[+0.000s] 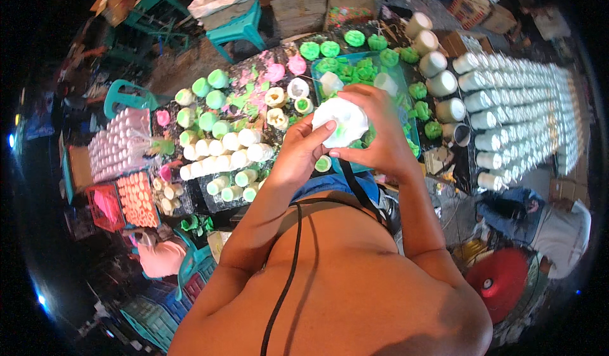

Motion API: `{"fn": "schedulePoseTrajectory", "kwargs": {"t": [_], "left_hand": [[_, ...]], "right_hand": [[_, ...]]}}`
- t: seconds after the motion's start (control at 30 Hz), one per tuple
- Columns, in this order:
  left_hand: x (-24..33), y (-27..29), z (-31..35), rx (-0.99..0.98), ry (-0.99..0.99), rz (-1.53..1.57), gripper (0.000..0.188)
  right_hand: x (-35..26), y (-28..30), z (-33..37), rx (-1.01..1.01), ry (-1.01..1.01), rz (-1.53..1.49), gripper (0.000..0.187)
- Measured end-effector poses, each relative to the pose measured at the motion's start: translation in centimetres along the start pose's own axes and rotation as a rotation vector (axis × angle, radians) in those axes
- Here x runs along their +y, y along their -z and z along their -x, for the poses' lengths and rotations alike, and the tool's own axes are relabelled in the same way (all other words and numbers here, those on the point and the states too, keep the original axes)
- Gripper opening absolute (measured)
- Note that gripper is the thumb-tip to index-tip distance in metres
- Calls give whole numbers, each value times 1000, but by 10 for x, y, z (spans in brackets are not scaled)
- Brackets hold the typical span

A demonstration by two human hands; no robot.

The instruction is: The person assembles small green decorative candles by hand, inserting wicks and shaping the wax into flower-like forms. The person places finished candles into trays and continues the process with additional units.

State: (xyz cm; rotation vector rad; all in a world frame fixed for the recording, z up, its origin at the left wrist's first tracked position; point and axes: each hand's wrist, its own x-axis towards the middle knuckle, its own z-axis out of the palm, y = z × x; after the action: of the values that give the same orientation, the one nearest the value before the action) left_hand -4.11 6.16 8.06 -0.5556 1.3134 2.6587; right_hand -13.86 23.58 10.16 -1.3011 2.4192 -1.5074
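Observation:
Between my two hands is a white, round, lumpy-edged piece [336, 114] with a pale green patch on it; its exact kind I cannot make out. My left hand [298, 150] grips its left side with the thumb across the top. On the other side, my right hand [380, 128] curls round the rim, with fingers at the far edge and thumb at the near one. Beneath them lies a blue-green tray [406, 90] with crumpled green pieces [358, 71] and translucent cups in it. Left of my hands stand a white round mould [298, 88] and a cup with green inside [304, 105].
White cylinders [228, 143] and green-topped ones [217, 99] stand on the table's left. Green and pink scraps [250, 86] litter its middle. Long rows of white containers [495, 121] fill the right. A red round object [498, 283] and a person [558, 235] are at lower right.

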Motion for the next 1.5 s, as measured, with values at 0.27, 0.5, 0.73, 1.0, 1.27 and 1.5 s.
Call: {"fn": "schedulePoseTrajectory", "kwargs": {"t": [0.27, 0.5, 0.73, 1.0, 1.27, 1.5], "left_hand": [[13, 4, 30, 259, -372, 115, 34], [24, 1, 44, 345, -410, 104, 26], [29, 2, 41, 365, -366, 158, 23], [27, 4, 41, 325, -319, 173, 25], [20, 4, 39, 307, -373, 187, 27], [15, 6, 38, 290, -426, 154, 27]], "right_hand": [[-41, -29, 0, 253, 179, -98, 34], [-49, -46, -14, 313, 303, 43, 26], [-61, -45, -9, 265, 252, 302, 34], [-66, -50, -9, 266, 186, 397, 40], [-59, -57, -15, 307, 98, 190, 37], [-50, -67, -15, 351, 32, -31, 33]]}}
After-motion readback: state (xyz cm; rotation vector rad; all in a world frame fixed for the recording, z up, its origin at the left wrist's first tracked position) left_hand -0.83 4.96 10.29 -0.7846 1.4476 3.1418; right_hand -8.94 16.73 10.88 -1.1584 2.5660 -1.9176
